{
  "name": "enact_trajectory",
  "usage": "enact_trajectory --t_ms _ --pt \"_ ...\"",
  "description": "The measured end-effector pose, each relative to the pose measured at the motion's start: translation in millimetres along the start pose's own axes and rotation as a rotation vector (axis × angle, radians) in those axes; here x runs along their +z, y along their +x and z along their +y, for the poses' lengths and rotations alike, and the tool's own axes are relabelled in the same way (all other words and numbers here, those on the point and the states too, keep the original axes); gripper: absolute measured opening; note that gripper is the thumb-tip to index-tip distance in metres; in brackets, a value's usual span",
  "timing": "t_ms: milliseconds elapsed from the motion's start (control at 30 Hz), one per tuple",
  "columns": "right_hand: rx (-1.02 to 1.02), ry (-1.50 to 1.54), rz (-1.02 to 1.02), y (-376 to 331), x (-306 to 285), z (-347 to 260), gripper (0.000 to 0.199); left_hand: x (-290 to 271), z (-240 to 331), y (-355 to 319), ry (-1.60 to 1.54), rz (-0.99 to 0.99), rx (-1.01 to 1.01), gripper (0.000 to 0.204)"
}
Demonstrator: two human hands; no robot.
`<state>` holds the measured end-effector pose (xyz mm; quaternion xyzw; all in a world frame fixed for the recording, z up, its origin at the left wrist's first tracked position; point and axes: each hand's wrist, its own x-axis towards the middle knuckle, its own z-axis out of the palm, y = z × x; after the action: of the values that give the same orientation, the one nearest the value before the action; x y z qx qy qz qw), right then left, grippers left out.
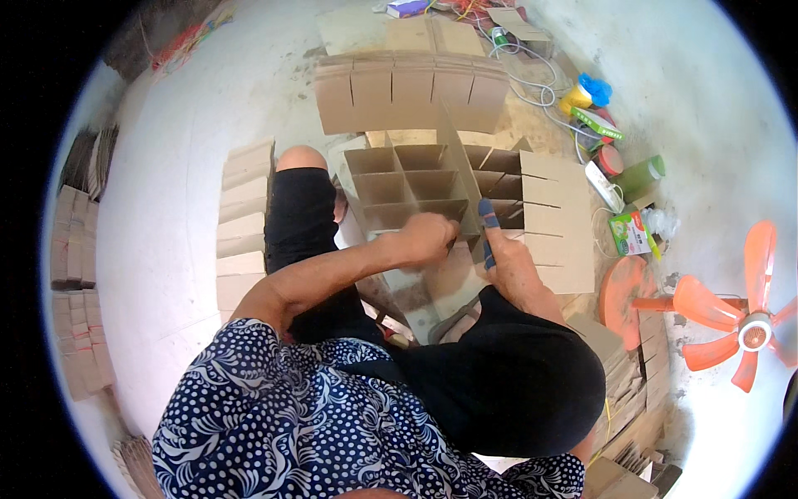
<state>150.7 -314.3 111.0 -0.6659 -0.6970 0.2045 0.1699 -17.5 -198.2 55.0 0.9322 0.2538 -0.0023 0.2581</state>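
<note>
Between my knees is a cardboard divider grid (407, 185) of slotted strips crossing to form square cells. One long cardboard strip (455, 154) stands higher than the rest and runs away from me. My right hand (511, 262), with blue wraps on a finger and the thumb, pinches the near end of this strip, its index finger stretched along the side. Just left of it, my left hand (426, 239) is curled closed at the grid's near edge, slightly blurred; what its fingers hold is hidden. To the right, flat slotted cardboard sheets (555, 220) lie against the grid.
Beyond the grid stands a row of slotted cardboard strips (407, 93). More cardboard stacks (243, 224) lie by my left knee. An orange fan (752, 333) stands at right. Along the right wall are a power strip (604, 185), a green jar (642, 176) and cables.
</note>
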Motion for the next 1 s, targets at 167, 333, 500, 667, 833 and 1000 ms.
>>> enact_trajectory --t_ms 167,333,500,667,833,1000 --pt "0.064 0.117 0.006 -27.9 -8.2 -0.8 0.045 -7.2 11.2 -2.3 0.042 -0.050 -0.049 0.022" --pt "0.006 0.204 0.003 -38.4 -9.2 15.7 0.052 -4.1 22.1 -9.4 -0.011 -0.111 -0.016 0.020" --pt "0.015 0.113 0.000 -19.0 3.0 17.5 0.091 -10.6 25.3 -10.8 0.035 -0.093 -0.024 0.026" --pt "0.134 0.233 -0.025 -11.8 -34.3 -12.9 0.058 -6.9 12.9 -10.7 0.049 -0.043 -0.020 0.031" --pt "0.119 0.157 -0.035 -21.1 -19.2 -8.7 0.064 -4.3 22.3 -17.3 0.032 -0.031 -0.041 0.026" --pt "0.051 0.191 0.046 -29.6 -11.1 -6.7 0.062 -3.6 14.8 -28.1 0.036 -0.077 -0.024 0.023"
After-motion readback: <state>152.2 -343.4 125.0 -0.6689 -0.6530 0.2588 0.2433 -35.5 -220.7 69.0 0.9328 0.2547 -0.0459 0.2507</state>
